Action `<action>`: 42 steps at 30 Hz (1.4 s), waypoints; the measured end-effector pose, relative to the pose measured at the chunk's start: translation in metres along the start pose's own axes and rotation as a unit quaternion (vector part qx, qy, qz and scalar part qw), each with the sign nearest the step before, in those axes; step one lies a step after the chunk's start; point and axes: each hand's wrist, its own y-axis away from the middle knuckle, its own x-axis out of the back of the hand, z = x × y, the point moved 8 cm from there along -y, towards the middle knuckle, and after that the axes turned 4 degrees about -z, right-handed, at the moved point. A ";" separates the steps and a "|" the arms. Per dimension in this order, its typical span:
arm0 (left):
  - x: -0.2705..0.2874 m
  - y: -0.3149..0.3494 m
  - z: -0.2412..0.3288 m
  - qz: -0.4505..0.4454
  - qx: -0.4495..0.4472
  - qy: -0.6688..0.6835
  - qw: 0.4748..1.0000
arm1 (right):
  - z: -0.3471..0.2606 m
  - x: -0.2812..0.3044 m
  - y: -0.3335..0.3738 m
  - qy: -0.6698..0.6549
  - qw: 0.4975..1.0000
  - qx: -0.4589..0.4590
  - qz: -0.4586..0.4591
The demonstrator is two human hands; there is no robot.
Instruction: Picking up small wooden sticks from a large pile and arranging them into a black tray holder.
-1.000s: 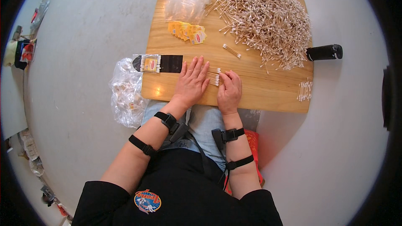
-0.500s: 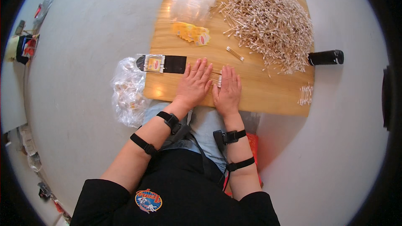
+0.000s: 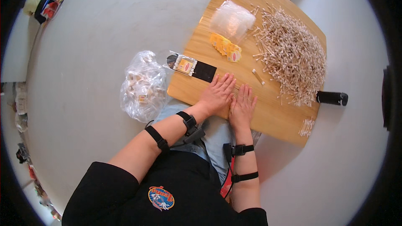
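Observation:
My left hand (image 3: 218,95) lies flat on the wooden table with its fingers stretched out. Beside it my right hand (image 3: 243,108) also rests flat, fingers extended. Between the two, a short row of cotton swabs (image 3: 237,91) shows, mostly covered by the hands. Just past my left fingertips is a black flat strip (image 3: 205,71); on its outer end sits a clear pack of cotton swabs (image 3: 184,64) with a yellow card. Ahead of my right hand lie a few loose cotton swabs (image 3: 258,76).
A big heap of cotton swabs (image 3: 293,54) covers the table's (image 3: 276,121) right side. Farther off are clear plastic sleeves (image 3: 231,19) and yellow cards (image 3: 226,47). A black cylinder (image 3: 332,98) juts past the right edge. A clear bag of packs (image 3: 144,86) hangs at the left.
The whole view has turned and shifted, so the table sits tilted and farther right. Both hands remain flat by the row of swabs, now closer together, covering more of it.

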 end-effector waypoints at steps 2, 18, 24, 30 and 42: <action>0.006 0.000 -0.012 0.014 0.008 0.053 0.998 | -0.001 -0.002 -0.001 0.003 1.000 0.007 -0.004; 0.082 0.025 -0.199 0.112 0.260 0.164 0.945 | -0.078 -0.004 -0.049 -0.009 0.998 0.048 -0.038; 0.072 0.028 -0.204 0.110 0.274 0.280 0.914 | -0.094 -0.006 -0.058 -0.006 0.998 0.056 -0.036; 0.071 0.029 -0.204 0.114 0.275 0.287 0.911 | -0.115 -0.006 -0.066 -0.011 0.997 0.072 -0.029; 0.074 0.030 -0.205 0.138 0.274 0.292 0.906 | -0.146 -0.011 -0.076 -0.027 0.997 0.068 -0.018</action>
